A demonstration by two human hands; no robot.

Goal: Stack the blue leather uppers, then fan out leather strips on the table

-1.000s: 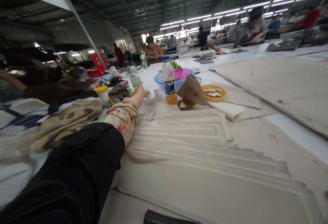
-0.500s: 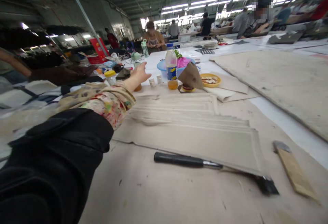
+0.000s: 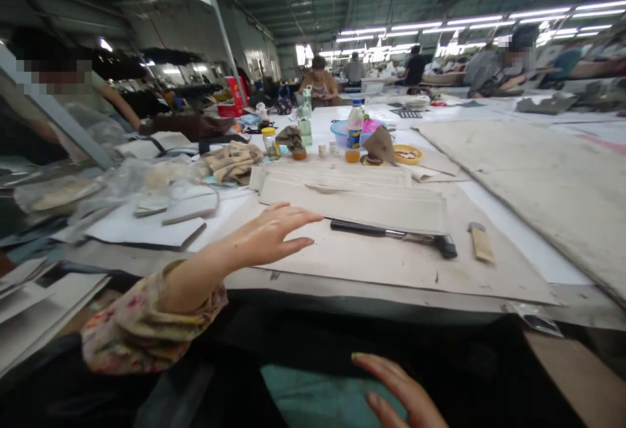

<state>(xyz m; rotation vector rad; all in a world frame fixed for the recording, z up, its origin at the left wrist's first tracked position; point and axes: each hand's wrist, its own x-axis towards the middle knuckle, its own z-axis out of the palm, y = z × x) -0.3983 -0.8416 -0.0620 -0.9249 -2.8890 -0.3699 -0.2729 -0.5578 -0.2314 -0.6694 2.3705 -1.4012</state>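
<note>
My left hand (image 3: 274, 235) hovers over the near edge of the table, fingers stretched out and empty, close to a stack of beige fabric pieces (image 3: 352, 193). A black-handled hammer (image 3: 391, 233) lies on the cloth just right of that hand. My right hand (image 3: 398, 392) sits low at the bottom of the view, fingers flat and spread over a teal cloth (image 3: 317, 398) on my lap. It holds nothing.
A small wooden-handled tool (image 3: 482, 242) lies right of the hammer. Further back stand a drink bottle (image 3: 354, 133), a blue bowl (image 3: 338, 130), a yellow dish (image 3: 407, 153) and jars. Clear plastic bags (image 3: 147, 183) and white sheets lie left. Other people work at tables behind.
My left arm has pulled back from the bottles at the far side to the table's near edge. The view has drawn back and dropped, so my right hand and lap now show.
</note>
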